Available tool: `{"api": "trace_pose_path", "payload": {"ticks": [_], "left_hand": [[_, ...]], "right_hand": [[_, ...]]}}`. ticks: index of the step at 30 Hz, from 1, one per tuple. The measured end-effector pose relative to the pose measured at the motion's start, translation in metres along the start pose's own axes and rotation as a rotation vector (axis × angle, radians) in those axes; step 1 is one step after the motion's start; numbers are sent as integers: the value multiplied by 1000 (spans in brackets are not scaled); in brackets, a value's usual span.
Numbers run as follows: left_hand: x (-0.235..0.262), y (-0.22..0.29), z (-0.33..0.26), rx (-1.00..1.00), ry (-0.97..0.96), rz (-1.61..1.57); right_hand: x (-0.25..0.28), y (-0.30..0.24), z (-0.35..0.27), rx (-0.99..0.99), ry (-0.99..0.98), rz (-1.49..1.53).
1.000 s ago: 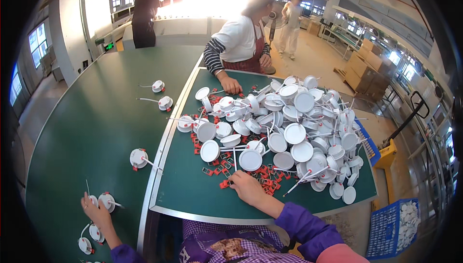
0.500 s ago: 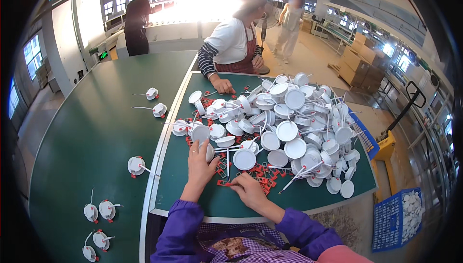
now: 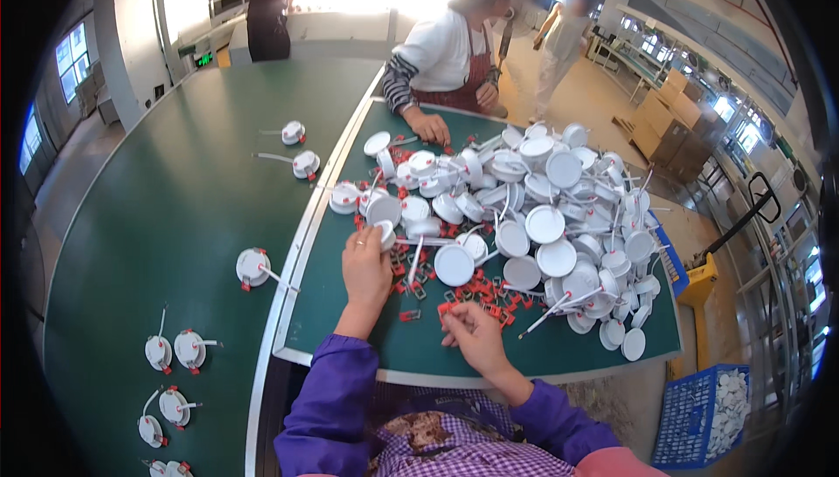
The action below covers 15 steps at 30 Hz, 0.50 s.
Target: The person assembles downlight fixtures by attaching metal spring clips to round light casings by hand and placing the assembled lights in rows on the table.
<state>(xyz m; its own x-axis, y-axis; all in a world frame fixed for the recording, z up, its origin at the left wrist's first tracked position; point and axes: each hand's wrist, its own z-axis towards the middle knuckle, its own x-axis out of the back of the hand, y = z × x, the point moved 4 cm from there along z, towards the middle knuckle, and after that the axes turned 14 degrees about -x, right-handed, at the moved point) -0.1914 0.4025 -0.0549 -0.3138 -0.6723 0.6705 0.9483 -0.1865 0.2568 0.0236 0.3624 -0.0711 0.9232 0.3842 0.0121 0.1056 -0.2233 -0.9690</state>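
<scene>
My left hand has its fingers closed on the edge of a small white round downlight at the near left side of a big heap of similar lights. The heap lies on the green tabletop, with short white cables sticking out. Thumb and forefinger of my right hand pinch a red spring clip just above the table. Many loose red clips with metal springs lie between my hands and the heap. A single clip sits apart, nearer my left wrist.
Left of a pale metal edge strip, another green surface carries several lights fitted with red clips. Across the table a person's hand rests by the clips. On the floor at right stand a blue crate and a yellow pallet truck.
The view has shifted, so the table appears higher and further right. My right hand has moved a little right and up from the lone clip, and a red clip now shows in its fingertips.
</scene>
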Motion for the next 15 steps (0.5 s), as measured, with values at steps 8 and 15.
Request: {"api": "trace_pose_path", "payload": {"ticks": [8, 15], "left_hand": [[34, -13, -47, 588, 313, -822], [56, 31, -82, 1021, 183, -1409]], "right_hand": [[-9, -5, 15, -68, -7, 26], [-11, -11, 16, 2, 57, -34]]}}
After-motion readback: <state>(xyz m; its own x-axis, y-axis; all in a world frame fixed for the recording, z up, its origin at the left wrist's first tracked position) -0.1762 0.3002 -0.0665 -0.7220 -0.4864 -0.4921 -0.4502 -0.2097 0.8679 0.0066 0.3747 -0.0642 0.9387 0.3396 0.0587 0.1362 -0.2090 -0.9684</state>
